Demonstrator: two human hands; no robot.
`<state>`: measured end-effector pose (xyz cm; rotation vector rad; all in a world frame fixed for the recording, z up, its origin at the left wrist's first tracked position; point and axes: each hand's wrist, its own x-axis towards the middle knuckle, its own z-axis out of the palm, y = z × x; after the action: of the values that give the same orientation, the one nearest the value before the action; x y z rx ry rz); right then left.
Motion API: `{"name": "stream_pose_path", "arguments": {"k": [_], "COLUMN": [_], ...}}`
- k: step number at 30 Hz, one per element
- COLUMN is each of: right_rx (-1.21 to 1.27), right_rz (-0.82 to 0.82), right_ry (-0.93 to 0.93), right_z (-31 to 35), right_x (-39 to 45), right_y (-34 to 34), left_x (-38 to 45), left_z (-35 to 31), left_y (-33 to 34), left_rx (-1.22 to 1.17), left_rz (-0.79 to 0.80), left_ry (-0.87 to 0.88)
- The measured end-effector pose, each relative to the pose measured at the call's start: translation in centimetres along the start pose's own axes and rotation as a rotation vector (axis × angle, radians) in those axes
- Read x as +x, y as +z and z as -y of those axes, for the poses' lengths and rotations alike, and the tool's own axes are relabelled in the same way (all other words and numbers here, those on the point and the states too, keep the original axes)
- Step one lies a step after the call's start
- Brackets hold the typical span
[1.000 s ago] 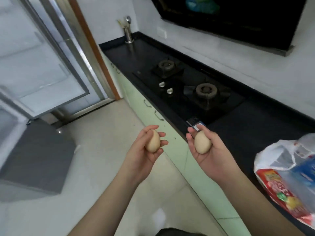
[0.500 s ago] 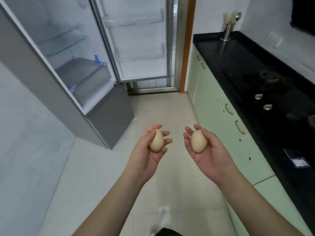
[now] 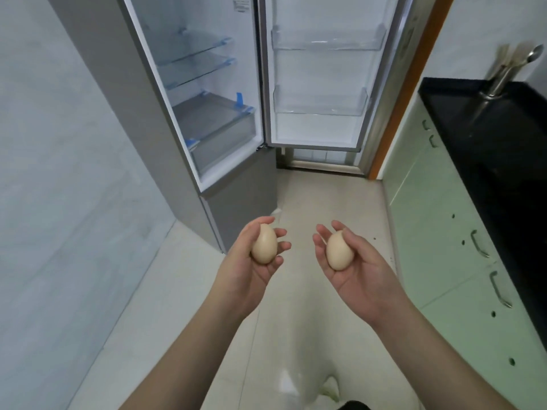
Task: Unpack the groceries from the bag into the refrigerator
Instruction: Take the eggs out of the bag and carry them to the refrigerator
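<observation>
Left egg (image 3: 264, 244): tan, stood on end near the middle of the frame, cupped in the left hand (image 3: 251, 269); fingers curl round its right side and the thumb lies along its left.
Right egg (image 3: 339, 254): same tan colour, just right of centre, tilted a little and lying in the palm of the right hand (image 3: 353, 276); fingers curl up behind it and the thumb presses its right flank.
Hands: both palm-up, side by side and apart, bare forearms running down to the bottom edge.
Refrigerator (image 3: 189, 93): grey, upper left to upper centre, its upper door swung wide open; the lower compartment is closed.
Glass shelves (image 3: 195, 59): two, bare, inside the lit cabinet.
Drawer (image 3: 219, 128): clear, with blue tape on its corners, beneath the shelves.
Door bins (image 3: 321, 103): two clear ones on the open door, top centre of the frame, nothing visible in them.
Floor (image 3: 183, 291): pale glossy tiles under the hands.
Cabinets (image 3: 444, 232): pale green with metal handles, down the right side.
Countertop (image 3: 497, 137): black, right edge of the frame.
Utensil holder (image 3: 500, 75): metal, upper right, a spoon and other tools standing in it.
Wall (image 3: 53, 173): pale, filling the left side.
</observation>
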<state>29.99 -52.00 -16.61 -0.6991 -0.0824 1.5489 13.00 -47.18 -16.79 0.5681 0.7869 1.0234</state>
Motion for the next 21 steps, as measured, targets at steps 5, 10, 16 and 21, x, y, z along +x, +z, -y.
{"name": "stream_pose_path", "arguments": {"k": [5, 10, 16, 21], "right_rx": [-0.018, 0.003, 0.019, 0.029], "right_rz": [0.032, 0.073, 0.09, 0.088], "right_ry": [0.027, 0.036, 0.043, 0.061], "right_z": [3.7, 8.4, 12.3, 14.1], "right_x": [4.4, 8.6, 13.4, 17.2], "right_y": [0.0, 0.5, 1.0, 2.0], "left_x": [4.7, 9.3, 14.1, 17.9], "left_z": [-0.6, -1.2, -2.3, -3.4], "left_y": [3.2, 8.0, 11.5, 11.8], "left_rx": [-0.033, -0.034, -0.047, -0.046], "left_rz": [-0.043, -0.012, 0.028, 0.017], "left_ry": [0.02, 0.031, 0.067, 0.077]}}
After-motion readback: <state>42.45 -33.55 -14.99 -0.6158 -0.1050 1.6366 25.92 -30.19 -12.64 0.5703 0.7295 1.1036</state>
